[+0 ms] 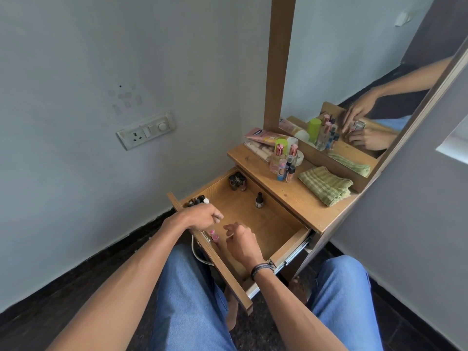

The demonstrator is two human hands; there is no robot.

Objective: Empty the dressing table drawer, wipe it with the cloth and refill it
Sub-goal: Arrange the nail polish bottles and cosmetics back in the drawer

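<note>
Drawer (268,224): out under the tabletop (304,206), part-emptied; corner bottles (237,181), one dark bottle (258,200), front-row bottles (197,200) remain
Left hand (202,219): fingers curled over the front row; grip, we cannot tell
Right hand (243,245): in drawer, fingers loosely curled, empty
Risk: we judge a careless wrist topples upright bottles
Surface: toiletries (282,158) beside the cloth (325,185)
Room: grey wall (76,72), socket plate (146,130), dark floor (76,287)

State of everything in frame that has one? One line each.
drawer: pulled open, few bottles inside
cloth: folded, lying on tabletop
drawer bottles: upright
tabletop bottles: upright, clustered
pink tube: lying on its side
left hand: fingers curled, over drawer front; grip unclear
right hand: loosely curled, empty, over drawer
</note>
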